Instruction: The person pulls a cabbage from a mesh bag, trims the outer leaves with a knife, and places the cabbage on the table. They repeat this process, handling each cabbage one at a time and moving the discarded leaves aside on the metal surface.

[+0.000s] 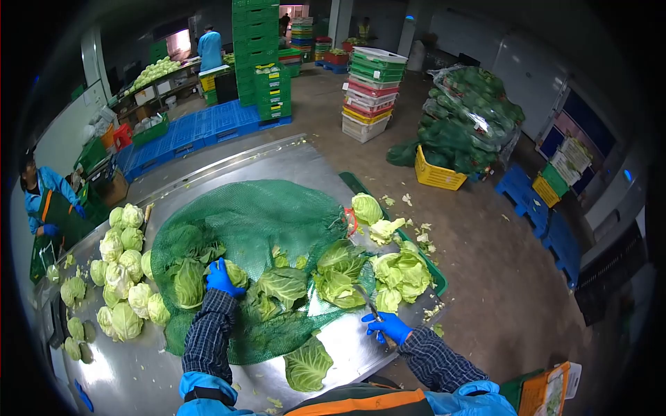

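My left hand (223,279), in a blue glove, grips a green cabbage (238,274) at the opening of a large green mesh bag (257,208). More cabbages show through the mesh, one of them a leafy head (189,284) just left of this hand. In my blue-gloved right hand (390,328) is a knife (366,299), its curved blade pointing up and left towards a leafy cabbage (340,274). Loose outer leaves (283,286) lie between the hands. Another big leaf (307,364) rests on the metal table (347,347) nearer my body.
Trimmed cabbages (125,277) are piled on the left. Leaves and cabbage pieces (402,274) lie along a green crate (436,277) on the right. A co-worker (52,201) stands at far left. Stacked crates (374,93), blue pallets (194,132) and filled net bags (472,118) stand beyond.
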